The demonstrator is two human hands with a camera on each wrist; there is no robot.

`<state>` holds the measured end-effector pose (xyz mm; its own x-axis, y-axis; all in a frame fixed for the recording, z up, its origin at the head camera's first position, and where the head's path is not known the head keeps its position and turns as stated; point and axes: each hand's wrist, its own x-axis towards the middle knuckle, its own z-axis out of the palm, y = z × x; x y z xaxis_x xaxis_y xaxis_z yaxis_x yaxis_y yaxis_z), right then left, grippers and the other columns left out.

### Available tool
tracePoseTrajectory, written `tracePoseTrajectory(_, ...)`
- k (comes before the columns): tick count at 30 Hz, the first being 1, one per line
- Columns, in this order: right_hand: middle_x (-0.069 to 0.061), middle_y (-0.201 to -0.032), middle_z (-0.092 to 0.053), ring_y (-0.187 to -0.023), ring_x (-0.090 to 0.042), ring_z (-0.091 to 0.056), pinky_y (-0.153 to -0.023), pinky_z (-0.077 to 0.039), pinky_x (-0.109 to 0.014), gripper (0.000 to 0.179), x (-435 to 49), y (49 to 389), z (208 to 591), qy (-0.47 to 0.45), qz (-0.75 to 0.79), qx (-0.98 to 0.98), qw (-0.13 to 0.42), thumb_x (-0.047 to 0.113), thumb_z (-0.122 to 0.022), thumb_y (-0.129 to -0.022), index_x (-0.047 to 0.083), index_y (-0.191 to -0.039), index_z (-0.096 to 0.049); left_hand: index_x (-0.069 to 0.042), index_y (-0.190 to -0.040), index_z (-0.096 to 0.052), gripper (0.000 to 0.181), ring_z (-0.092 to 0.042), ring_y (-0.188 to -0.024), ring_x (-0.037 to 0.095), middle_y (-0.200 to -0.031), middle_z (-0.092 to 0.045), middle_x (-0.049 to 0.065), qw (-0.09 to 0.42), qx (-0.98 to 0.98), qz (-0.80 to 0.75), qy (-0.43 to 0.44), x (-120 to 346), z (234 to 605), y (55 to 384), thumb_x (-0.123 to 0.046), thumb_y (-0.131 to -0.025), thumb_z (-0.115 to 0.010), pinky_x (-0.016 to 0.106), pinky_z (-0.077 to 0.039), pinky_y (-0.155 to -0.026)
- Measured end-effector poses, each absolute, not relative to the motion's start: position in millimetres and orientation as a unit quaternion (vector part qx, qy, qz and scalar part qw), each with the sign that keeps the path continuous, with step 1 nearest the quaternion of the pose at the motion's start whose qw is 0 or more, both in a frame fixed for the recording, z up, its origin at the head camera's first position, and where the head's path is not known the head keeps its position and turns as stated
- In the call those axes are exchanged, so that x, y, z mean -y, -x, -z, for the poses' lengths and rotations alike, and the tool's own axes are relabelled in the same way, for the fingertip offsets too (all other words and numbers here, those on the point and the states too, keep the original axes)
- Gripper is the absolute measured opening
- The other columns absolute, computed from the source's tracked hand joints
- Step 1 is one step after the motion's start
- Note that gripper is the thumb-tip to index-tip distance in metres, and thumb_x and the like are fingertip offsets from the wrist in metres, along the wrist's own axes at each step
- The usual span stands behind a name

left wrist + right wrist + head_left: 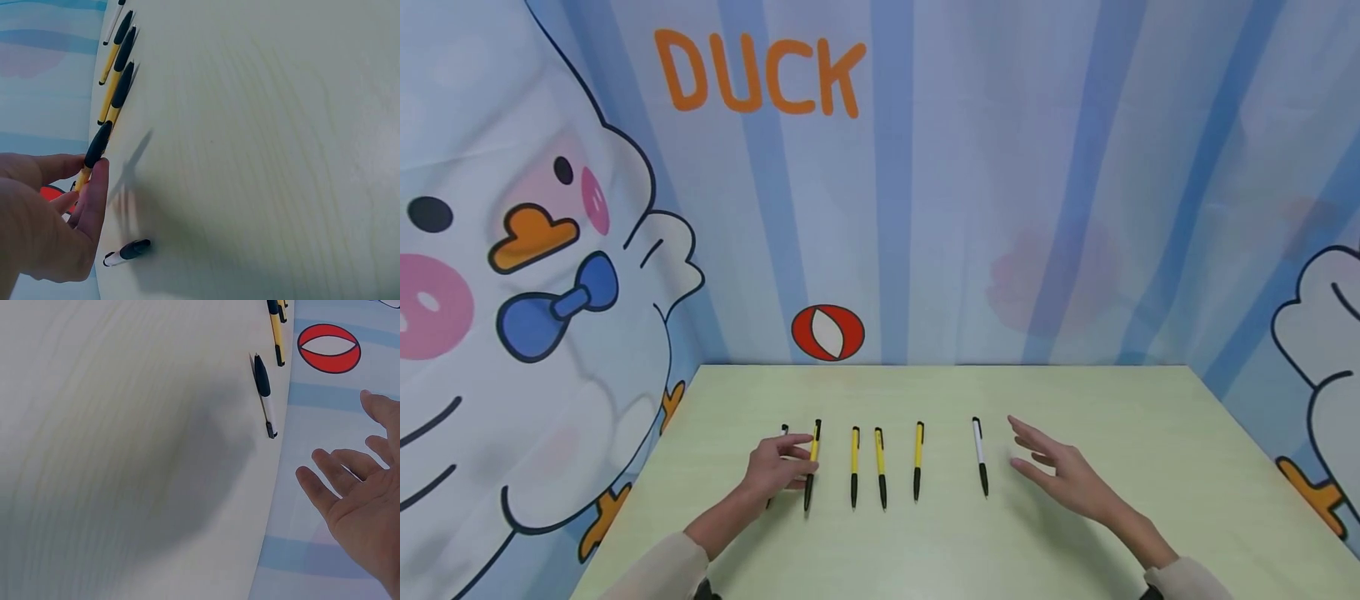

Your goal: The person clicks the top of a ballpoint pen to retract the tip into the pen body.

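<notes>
My left hand (772, 465) pinches a yellow pen (815, 447) with a black grip between thumb and fingers. In the left wrist view this pen (98, 147) is tilted, its black grip showing past the fingertips. Partly hidden behind the left hand lies a white pen (785, 429), its black grip (135, 249) visible in the left wrist view. Over the table at the right, my right hand (1070, 482) holds nothing, its fingers spread and relaxed. Nearest to it is another white pen (979, 450), lying a little to its left without contact.
Between the hands, three yellow pens lie roughly parallel: one (854, 454), a second (880, 454) close beside it, and a third (918, 450) farther right. All rest on a pale wooden table (925, 550). A blue striped duck-print curtain (955, 208) stands behind the table.
</notes>
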<state>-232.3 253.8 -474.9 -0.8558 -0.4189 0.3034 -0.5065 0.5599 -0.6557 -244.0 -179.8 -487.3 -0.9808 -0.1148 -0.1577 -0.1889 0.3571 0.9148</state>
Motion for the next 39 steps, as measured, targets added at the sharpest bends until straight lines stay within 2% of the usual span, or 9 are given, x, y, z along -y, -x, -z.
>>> tracePoseTrajectory(7, -0.028, -0.151, -0.049, -0.129, -0.045, -0.058, -0.099, -0.056, -0.053, 0.059, -256, 232, 479, -0.257, -0.399, 0.879, 0.042, 0.021, -0.060, -0.104, -0.001, -0.155, -0.040, 0.003, -0.129, -0.067, 0.047, -0.071, -0.073, 0.016, -0.102, -0.070, 0.017, 0.017, -0.846, -0.525, 0.090, 183, 493, 248, 0.006, -0.083, -0.077, 0.032, -0.065, -0.062)
tracePoseTrajectory(19, -0.030, -0.150, -0.049, -0.128, -0.048, -0.058, -0.098, -0.057, -0.054, 0.060, -259, 233, 484, -0.251, -0.406, 0.879, 0.011, 0.024, -0.061, -0.104, -0.001, -0.154, -0.041, 0.005, -0.120, -0.072, 0.043, -0.067, -0.063, 0.012, -0.088, -0.069, 0.011, -0.005, -0.881, -0.468, 0.072, 176, 504, 255, 0.003, -0.078, -0.081, 0.028, -0.062, -0.054)
tracePoseTrajectory(30, -0.031, -0.149, -0.049, -0.126, -0.048, -0.059, -0.097, -0.058, -0.052, 0.059, -264, 231, 482, -0.264, -0.401, 0.877, 0.019, 0.019, -0.063, -0.102, -0.003, -0.153, -0.042, 0.002, -0.123, -0.071, 0.047, -0.064, -0.053, 0.011, -0.081, -0.069, 0.007, -0.019, -0.920, -0.390, 0.038, 174, 489, 263, -0.004, -0.078, -0.086, 0.025, -0.055, -0.050)
tracePoseTrajectory(39, -0.033, -0.148, -0.050, -0.125, -0.049, -0.059, -0.096, -0.059, -0.051, 0.058, -263, 233, 479, -0.268, -0.404, 0.874, 0.022, 0.016, -0.064, -0.101, -0.005, -0.151, -0.042, 0.004, -0.127, -0.068, 0.051, -0.067, -0.056, 0.015, -0.082, -0.072, 0.008, 0.024, -0.906, -0.423, -0.009, 149, 477, 266, -0.005, -0.080, -0.085, 0.027, -0.061, -0.054)
